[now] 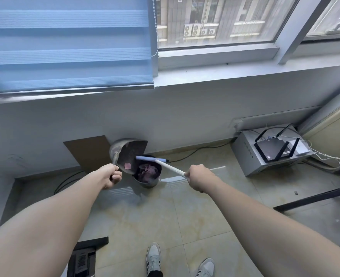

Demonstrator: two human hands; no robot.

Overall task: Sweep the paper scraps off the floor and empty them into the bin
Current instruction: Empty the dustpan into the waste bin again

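My left hand point(110, 176) grips the handle of a grey dustpan point(128, 154), which is tipped up over the small grey bin point(148, 181) by the wall. A pink paper scrap point(127, 165) clings inside the pan near its lower lip. Pink and dark scraps point(148, 171) lie in the bin. My right hand point(198, 177) holds the white broom handle point(170, 166). The broom's blue head point(152, 158) rests across the bin's far rim, against the pan's edge.
A brown cardboard sheet point(89, 151) leans on the wall behind the dustpan. A grey metal box point(265, 154) with a black router and cables sits to the right. A dark bar point(315, 197) crosses the floor at right. My shoes point(154, 258) stand on the tiled floor.
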